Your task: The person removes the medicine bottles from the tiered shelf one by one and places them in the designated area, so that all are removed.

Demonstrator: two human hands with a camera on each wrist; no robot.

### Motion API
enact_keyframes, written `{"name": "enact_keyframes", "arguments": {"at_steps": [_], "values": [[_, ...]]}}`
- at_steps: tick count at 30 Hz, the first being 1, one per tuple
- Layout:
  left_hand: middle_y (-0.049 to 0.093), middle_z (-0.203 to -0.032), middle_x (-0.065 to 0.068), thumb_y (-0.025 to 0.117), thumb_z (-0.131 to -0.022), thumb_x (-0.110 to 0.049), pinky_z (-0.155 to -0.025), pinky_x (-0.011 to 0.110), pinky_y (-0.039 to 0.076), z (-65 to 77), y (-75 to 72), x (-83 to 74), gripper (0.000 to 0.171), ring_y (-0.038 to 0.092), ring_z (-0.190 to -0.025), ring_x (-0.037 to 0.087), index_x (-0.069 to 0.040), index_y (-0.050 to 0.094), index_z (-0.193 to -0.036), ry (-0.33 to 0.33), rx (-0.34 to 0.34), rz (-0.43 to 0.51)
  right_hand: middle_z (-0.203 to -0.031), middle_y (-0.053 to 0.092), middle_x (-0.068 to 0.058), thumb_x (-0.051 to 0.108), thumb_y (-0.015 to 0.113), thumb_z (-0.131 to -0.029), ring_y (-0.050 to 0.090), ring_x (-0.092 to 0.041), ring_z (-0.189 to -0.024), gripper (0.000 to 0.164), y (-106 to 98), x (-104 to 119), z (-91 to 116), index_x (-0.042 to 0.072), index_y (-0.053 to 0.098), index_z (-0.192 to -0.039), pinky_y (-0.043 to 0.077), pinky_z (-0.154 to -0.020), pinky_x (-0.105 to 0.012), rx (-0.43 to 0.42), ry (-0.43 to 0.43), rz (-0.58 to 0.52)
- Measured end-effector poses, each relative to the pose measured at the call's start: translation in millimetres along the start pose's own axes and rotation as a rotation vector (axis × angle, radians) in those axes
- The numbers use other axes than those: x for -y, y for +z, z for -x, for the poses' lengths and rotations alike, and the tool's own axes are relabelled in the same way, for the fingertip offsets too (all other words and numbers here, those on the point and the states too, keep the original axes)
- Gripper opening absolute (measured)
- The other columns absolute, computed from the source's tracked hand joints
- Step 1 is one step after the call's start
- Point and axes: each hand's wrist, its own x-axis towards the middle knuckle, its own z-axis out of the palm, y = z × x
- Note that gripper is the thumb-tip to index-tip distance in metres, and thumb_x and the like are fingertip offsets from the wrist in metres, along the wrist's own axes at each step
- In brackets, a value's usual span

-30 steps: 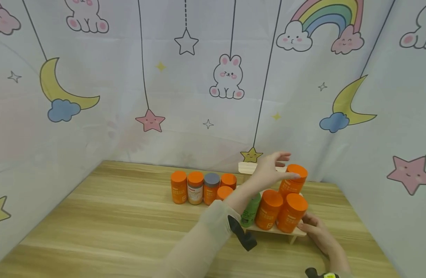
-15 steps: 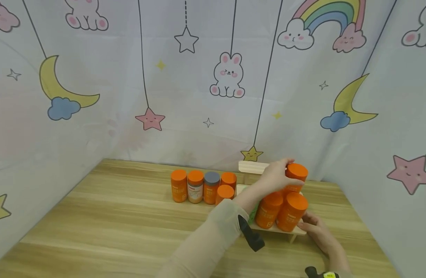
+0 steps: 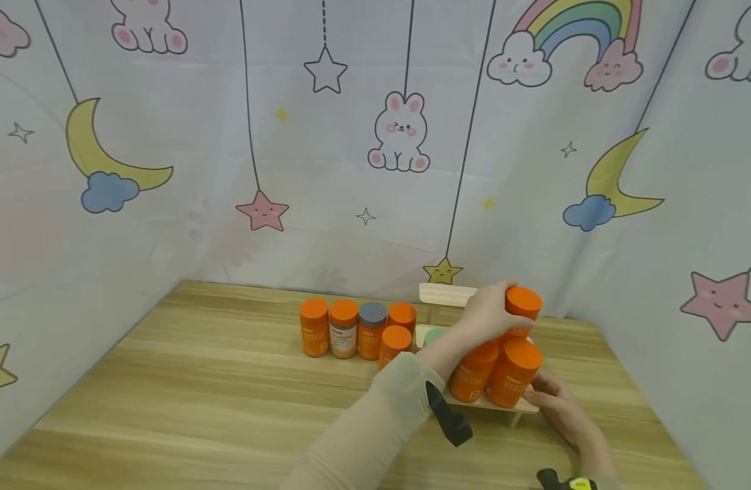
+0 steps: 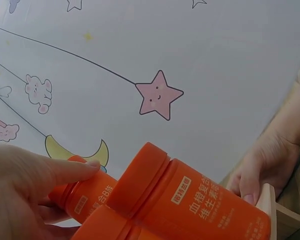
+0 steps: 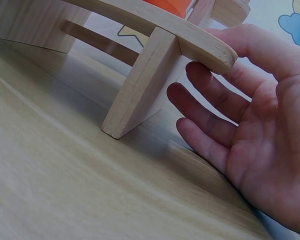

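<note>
My left hand (image 3: 488,314) reaches across the wooden rack (image 3: 525,408) and grips an orange jar (image 3: 524,301) at its back right. In the left wrist view, thumb and fingers lie round that jar (image 4: 92,196), partly behind two nearer jars. Those front orange jars (image 3: 515,374) stand upright on the rack's lower board. A green-lidded bottle (image 3: 435,334) is mostly hidden by my left forearm. At the rack's right end, my right hand (image 3: 562,412) holds the board's edge. The right wrist view shows its thumb over the rounded board end (image 5: 210,52) and the fingers below.
Left of the rack, several jars stand on the wood-grain table (image 3: 228,395), among them a grey-lidded jar (image 3: 372,331) and a pale-labelled jar (image 3: 343,330). The rack's upper slat (image 3: 447,295) rises behind. A cartoon-printed cloth (image 3: 326,156) closes off the back and sides.
My left hand has moved right onto the back orange jar, and its spread fingers have closed round it. My right hand has stayed at the rack's end.
</note>
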Motion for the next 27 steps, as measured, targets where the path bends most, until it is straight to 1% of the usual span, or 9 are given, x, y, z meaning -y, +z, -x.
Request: {"name": "enact_keyframes", "arguments": {"at_steps": [6, 12, 15, 18, 21, 25, 27], "values": [[0.067, -0.116, -0.002, 0.083, -0.079, -0.024, -0.088, 0.026, 0.054, 2.7, -2.2, -1.5, 0.059, 0.064, -0.100, 0.012, -0.016, 0.057, -0.132, -0.040, -0.014, 0.032, -0.130, 0.059, 0.019, -0.005, 0.041, -0.095, 0.048, 0.007, -0.121, 0.045, 1, 1, 0, 0.021, 0.063, -0.125, 0.036, -0.097, -0.011, -0.007, 0.020, 0.006], [0.067, -0.115, -0.002, 0.083, -0.079, -0.022, -0.089, 0.026, 0.053, 5.3, -5.2, -1.4, 0.057, 0.064, -0.100, 0.012, -0.015, 0.058, -0.129, -0.036, -0.020, 0.050, -0.129, 0.060, 0.017, -0.006, 0.041, -0.095, 0.049, 0.005, -0.120, 0.046, 1, 1, -2, 0.021, 0.064, -0.124, 0.037, -0.098, -0.012, -0.004, 0.001, -0.005], [0.067, -0.116, -0.001, 0.083, -0.079, -0.021, -0.090, 0.026, 0.053, 6.3, -7.0, -0.7, 0.056, 0.064, -0.102, 0.012, -0.014, 0.058, -0.129, -0.030, -0.023, 0.067, -0.128, 0.060, 0.018, -0.007, 0.041, -0.094, 0.050, 0.005, -0.120, 0.045, 0, 0, -2, 0.018, 0.063, -0.125, 0.038, -0.098, -0.012, -0.001, -0.003, -0.003], [0.067, -0.117, 0.000, 0.083, -0.079, -0.020, -0.090, 0.026, 0.054, 7.8, -9.2, -0.3, 0.055, 0.064, -0.102, 0.012, -0.013, 0.058, -0.128, -0.011, -0.032, 0.082, -0.128, 0.060, 0.018, -0.007, 0.041, -0.095, 0.050, 0.004, -0.120, 0.044, 0, -1, -2, 0.016, 0.062, -0.126, 0.038, -0.098, -0.013, 0.000, -0.004, 0.003], [0.067, -0.118, 0.000, 0.083, -0.079, -0.020, -0.088, 0.024, 0.054, 9.6, -12.4, 0.1, 0.055, 0.064, -0.102, 0.012, -0.013, 0.059, -0.128, 0.021, -0.046, 0.109, -0.128, 0.061, 0.018, -0.007, 0.041, -0.094, 0.050, 0.004, -0.120, 0.044, -1, -2, -1, 0.015, 0.063, -0.125, 0.038, -0.097, -0.013, -0.004, -0.009, 0.008], [0.067, -0.119, 0.001, 0.084, -0.078, -0.020, -0.085, 0.022, 0.053, 11.8, -19.3, 1.5, 0.056, 0.064, -0.104, 0.013, -0.013, 0.060, -0.129, 0.071, -0.066, 0.157, -0.128, 0.061, 0.018, -0.007, 0.042, -0.094, 0.050, 0.005, -0.120, 0.046, -2, -2, 0, 0.020, 0.064, -0.123, 0.039, -0.097, -0.012, -0.012, -0.012, 0.013], [0.066, -0.122, 0.001, 0.083, -0.078, -0.020, -0.085, 0.022, 0.053, 12.5, -23.2, 2.5, 0.057, 0.064, -0.106, 0.014, -0.014, 0.060, -0.130, 0.103, -0.074, 0.166, -0.128, 0.060, 0.017, -0.007, 0.042, -0.094, 0.049, 0.006, -0.121, 0.046, -2, -2, 0, 0.021, 0.064, -0.123, 0.038, -0.097, -0.011, -0.012, -0.011, 0.012]]}}
